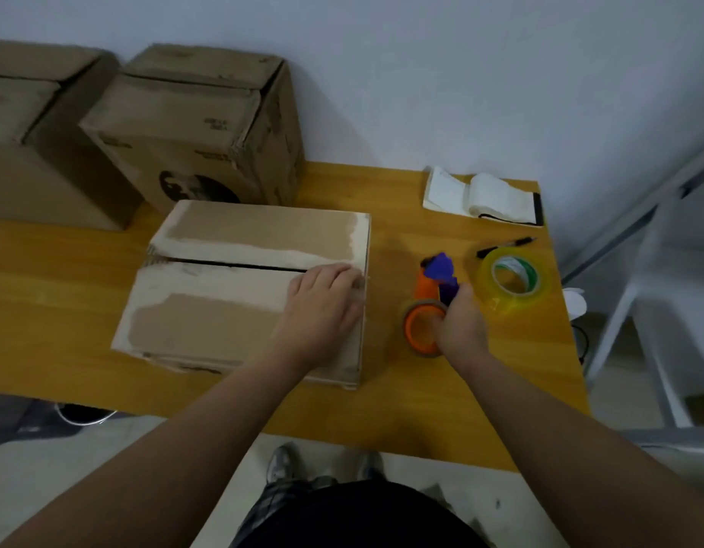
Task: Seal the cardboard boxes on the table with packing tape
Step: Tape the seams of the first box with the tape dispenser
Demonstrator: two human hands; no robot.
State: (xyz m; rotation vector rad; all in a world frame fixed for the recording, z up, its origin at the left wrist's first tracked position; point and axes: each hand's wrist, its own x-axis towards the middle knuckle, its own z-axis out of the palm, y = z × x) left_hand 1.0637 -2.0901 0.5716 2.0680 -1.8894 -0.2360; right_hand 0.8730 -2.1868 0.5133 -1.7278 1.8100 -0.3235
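Box (224, 239) lies under flat left hand (322, 306); right hand (463, 324) grips tape dispenser (427, 288).

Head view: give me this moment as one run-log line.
left hand: rests on front box at seam end | right hand: grips tape dispenser beside box | seam: open, no tape visible

Open notebook (485, 198) at 1 o'clock, pages up, black cover edge on its right side. Black pen (505, 247) just below it, lying slanted. White metal frame (635, 310) at 3 o'clock. 2 shoes (281, 464) at 6 o'clock on pale floor (105, 448).
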